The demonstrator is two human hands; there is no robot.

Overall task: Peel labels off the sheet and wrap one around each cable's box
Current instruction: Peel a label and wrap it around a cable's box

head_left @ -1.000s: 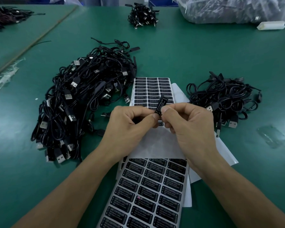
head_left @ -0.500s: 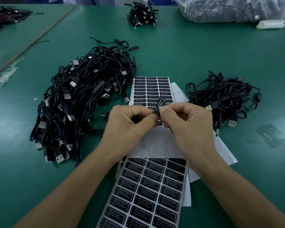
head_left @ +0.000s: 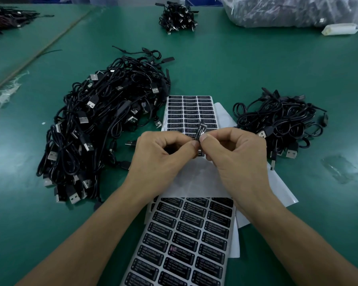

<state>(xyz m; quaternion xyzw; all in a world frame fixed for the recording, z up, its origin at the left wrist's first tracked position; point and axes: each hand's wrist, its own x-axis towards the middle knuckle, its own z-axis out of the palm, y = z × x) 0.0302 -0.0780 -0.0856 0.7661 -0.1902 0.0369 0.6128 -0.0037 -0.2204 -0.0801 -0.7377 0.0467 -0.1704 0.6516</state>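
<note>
My left hand (head_left: 163, 159) and my right hand (head_left: 234, 157) meet over the middle of the table. Between their thumbs and forefingers they pinch a small black cable box with a black label (head_left: 200, 132) partly stuck on it, the label's free end pointing up. The rest of the box is hidden by my fingers. A sheet of black labels (head_left: 186, 240) lies under my forearms. Another label sheet (head_left: 191, 112) lies beyond my hands. A big pile of black USB cables (head_left: 99, 124) is at the left, a smaller pile (head_left: 281, 120) at the right.
Bare white backing sheets (head_left: 196, 178) lie under my hands and stick out at the right. A small cable bundle (head_left: 177, 17) and a clear plastic bag (head_left: 287, 11) sit at the far edge. More cables (head_left: 6, 19) lie far left. A white object (head_left: 339, 29) lies far right.
Both hands stay together pinching the box and label; the label's upright end has shifted only slightly. Nothing else has moved.
</note>
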